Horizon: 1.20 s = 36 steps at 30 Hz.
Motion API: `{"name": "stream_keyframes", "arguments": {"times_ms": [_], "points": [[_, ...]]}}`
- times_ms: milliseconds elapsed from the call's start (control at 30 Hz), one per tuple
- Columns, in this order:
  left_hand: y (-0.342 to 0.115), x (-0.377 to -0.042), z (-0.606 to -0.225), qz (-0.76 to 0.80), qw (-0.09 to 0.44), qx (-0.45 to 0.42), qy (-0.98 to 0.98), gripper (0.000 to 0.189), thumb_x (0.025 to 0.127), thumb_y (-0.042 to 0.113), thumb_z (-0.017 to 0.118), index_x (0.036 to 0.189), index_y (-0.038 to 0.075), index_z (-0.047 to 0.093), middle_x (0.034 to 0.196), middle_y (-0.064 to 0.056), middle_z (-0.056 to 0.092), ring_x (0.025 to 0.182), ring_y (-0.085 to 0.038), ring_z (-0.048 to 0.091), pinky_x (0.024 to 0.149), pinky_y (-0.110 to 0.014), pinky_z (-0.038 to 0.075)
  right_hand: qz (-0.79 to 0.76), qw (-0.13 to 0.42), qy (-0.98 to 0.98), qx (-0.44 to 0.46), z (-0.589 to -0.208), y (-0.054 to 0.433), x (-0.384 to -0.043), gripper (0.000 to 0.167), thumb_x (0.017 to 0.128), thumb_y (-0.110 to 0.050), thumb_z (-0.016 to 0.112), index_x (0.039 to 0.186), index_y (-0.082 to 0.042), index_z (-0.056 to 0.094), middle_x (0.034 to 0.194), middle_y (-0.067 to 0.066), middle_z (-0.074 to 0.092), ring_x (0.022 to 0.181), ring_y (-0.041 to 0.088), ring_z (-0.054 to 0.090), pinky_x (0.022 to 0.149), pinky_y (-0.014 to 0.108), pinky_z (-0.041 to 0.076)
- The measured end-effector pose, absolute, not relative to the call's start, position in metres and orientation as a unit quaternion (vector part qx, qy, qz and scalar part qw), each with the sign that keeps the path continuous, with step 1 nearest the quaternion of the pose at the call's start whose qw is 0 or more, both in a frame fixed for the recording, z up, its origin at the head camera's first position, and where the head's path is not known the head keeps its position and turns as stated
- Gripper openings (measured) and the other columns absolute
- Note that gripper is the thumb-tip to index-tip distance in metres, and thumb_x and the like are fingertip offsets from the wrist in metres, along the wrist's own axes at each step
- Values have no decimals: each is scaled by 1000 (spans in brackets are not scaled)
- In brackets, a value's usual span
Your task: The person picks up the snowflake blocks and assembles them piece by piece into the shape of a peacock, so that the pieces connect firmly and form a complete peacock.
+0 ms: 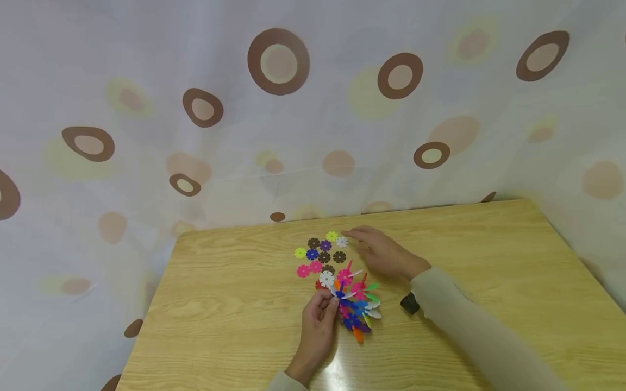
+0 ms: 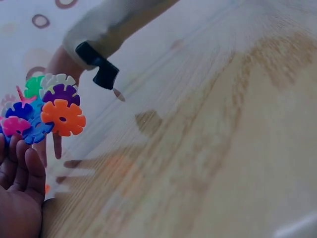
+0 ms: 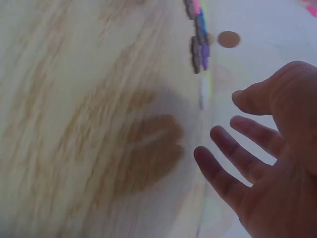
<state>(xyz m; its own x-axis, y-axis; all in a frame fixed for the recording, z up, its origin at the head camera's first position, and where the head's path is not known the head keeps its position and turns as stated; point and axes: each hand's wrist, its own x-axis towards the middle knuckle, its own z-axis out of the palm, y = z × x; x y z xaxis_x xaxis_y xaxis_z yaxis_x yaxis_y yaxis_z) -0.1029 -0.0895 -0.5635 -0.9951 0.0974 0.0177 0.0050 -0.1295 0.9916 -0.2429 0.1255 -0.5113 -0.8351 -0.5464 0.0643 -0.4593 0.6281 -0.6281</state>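
My left hand (image 1: 314, 330) pinches a colourful cluster of interlocked plastic snowflake discs (image 1: 359, 308) between thumb and fingers at its left side. In the left wrist view, an orange disc (image 2: 55, 111) and a purple disc (image 2: 69, 95) stick out from that cluster, above the fingers. My right hand (image 1: 381, 252) is stretched over the far part of the table, its fingertips beside a white disc (image 1: 342, 242) and a yellow disc (image 1: 332, 236). The right wrist view shows this hand with spread fingers (image 3: 242, 161) and nothing between them.
Several loose discs lie flat behind the cluster, among them a brown disc (image 1: 339, 257), a blue disc (image 1: 312, 254) and a pink disc (image 1: 303, 271). They rest on a wooden table (image 1: 220, 315). A patterned curtain (image 1: 313, 125) hangs along the table's far edge.
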Motion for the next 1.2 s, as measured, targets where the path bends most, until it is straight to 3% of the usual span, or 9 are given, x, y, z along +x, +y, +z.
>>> {"name": "stream_keyframes", "arguments": {"times_ms": [67, 200, 367, 533, 733, 900, 1200], "points": [[-91, -103, -563, 754, 27, 37, 655, 21, 111, 5, 55, 114, -16, 55, 94, 4, 66, 82, -3, 66, 80, -19, 60, -283, 62, 911, -293, -516, 118, -246, 49, 116, -11, 47, 165, -12, 48, 166, 18, 51, 155, 44, 47, 126, 64, 41], [-91, -103, -564, 756, 23, 41, 653, 21, 111, 3, 55, 115, -18, 54, 94, 5, 66, 83, -1, 65, 79, -18, 59, -213, 41, 924, -314, -522, 110, -246, 45, 115, -14, 50, 160, -10, 55, 164, 19, 54, 151, 44, 51, 126, 63, 42], [-88, -103, -565, 753, 23, 47, 656, 21, 111, 4, 55, 114, -17, 54, 93, 6, 66, 81, 0, 64, 78, -17, 58, -237, 49, 924, -295, -522, 116, -245, 30, 111, -17, 63, 137, -7, 74, 155, 18, 62, 146, 42, 55, 124, 60, 45], [-89, -103, -565, 751, 26, 43, 658, 18, 111, 3, 54, 113, -15, 55, 93, 5, 65, 81, -2, 64, 78, -18, 59, -282, 69, 922, -257, -518, 121, -246, 13, 103, -13, 73, 113, -8, 80, 129, 12, 77, 122, 33, 70, 109, 54, 58], [-90, -102, -563, 748, 28, 39, 662, 17, 111, 2, 54, 114, -15, 56, 92, 5, 65, 79, -2, 64, 78, -18, 58, -332, 119, 908, -224, -516, 126, -246, 19, 96, -8, 82, 115, -8, 78, 110, 5, 77, 100, 20, 69, 93, 44, 62], [-89, -101, -562, 747, 38, 36, 663, 18, 111, 2, 53, 115, -15, 56, 92, 5, 65, 80, -2, 64, 79, -18, 58, -348, 141, 896, -236, -514, 137, -245, 12, 96, -4, 81, 105, -11, 82, 100, 2, 79, 91, 12, 69, 85, 35, 62], [-91, -102, -562, 746, 28, 52, 664, 21, 112, 5, 55, 114, -16, 55, 92, 4, 65, 80, -1, 64, 78, -18, 58, -353, 122, 888, -267, -494, 146, -241, 13, 104, -4, 71, 108, -10, 81, 103, 1, 79, 95, 13, 71, 89, 39, 63]]}}
